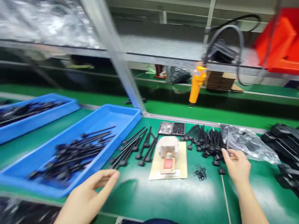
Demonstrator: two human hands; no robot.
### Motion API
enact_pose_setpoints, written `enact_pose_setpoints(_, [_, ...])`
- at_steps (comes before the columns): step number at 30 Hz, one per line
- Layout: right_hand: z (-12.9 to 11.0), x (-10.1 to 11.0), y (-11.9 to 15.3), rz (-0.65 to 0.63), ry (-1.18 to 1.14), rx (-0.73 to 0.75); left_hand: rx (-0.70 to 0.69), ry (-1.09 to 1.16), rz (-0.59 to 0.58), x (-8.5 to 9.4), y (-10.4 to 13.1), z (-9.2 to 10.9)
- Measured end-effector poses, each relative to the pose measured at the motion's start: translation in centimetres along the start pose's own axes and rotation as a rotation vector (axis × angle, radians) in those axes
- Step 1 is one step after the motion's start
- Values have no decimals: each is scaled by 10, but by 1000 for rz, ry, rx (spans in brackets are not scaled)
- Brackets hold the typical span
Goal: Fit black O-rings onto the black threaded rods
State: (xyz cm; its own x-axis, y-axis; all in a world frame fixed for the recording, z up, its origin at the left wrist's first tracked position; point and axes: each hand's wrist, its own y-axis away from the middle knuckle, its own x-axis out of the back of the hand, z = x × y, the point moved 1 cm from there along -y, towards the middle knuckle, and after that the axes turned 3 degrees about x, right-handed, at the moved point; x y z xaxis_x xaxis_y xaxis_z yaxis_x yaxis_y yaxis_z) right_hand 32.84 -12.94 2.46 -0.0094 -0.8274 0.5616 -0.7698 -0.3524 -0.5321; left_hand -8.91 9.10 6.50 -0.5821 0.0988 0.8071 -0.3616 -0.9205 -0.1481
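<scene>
My left hand (90, 197) hovers between the blue tray and the green table, its thumb and fingers a little apart and holding nothing I can see. Just beyond its fingertips lie several long black rods with block-shaped ends (126, 155). At the right, my right hand (237, 165) pinches a thin twisted rod (228, 137) that points upward from its fingertips. Beside those fingers sits a row of short black pieces with twisted shafts (207, 141). A small fixture (168, 155) with a white rounded back and a red patch stands on a pale board between the hands.
A blue tray (123, 113) holds more black rods; another blue tray (56, 113) stands left. Small black rings (200, 172) and a two-part box of small parts (171, 128) lie on the table. An orange electric screwdriver (197, 84) hangs above. A plastic bag (249, 143) lies right.
</scene>
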Motion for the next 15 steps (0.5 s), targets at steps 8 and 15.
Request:
enact_pose_setpoints(8, [-16,-2,0,-100,217,-217,-346,-194,124,-24,-10,10])
enact_pose_setpoints(15, [-44,4,89,-64,-55,121,-510,-168,12,-57,-44,51])
